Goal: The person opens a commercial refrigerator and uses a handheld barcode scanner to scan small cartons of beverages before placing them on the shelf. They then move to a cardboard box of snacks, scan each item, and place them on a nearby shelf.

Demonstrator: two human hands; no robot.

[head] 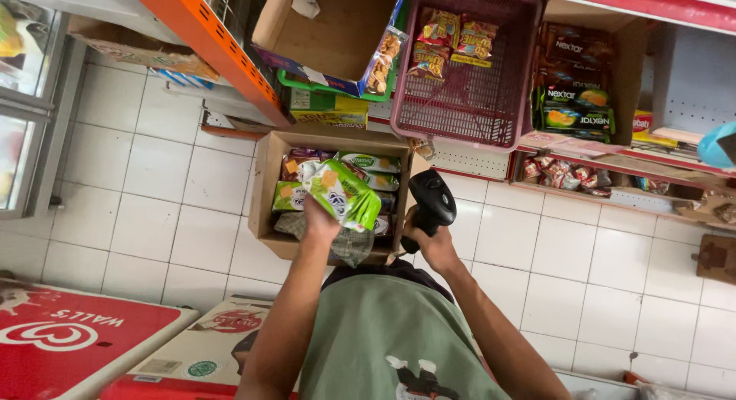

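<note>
My left hand point(318, 220) grips a green snack packet point(345, 191) and holds it above an open cardboard box point(267, 187) on the white tiled floor. Several more packets lie inside the box. My right hand point(434, 245) is closed around the handle of a black barcode scanner point(431, 201), just right of the box, its head turned toward the packet. Below both arms my green shirt fills the lower middle of the view.
A pink plastic basket point(468, 108) with snack packets sits on the shelf ahead. An open brown carton point(333, 28) stands to its left, boxed biscuits point(575, 101) to its right. A red freezer lid point(69, 339) lies at the lower left, an orange rack beam point(207, 43) at the upper left.
</note>
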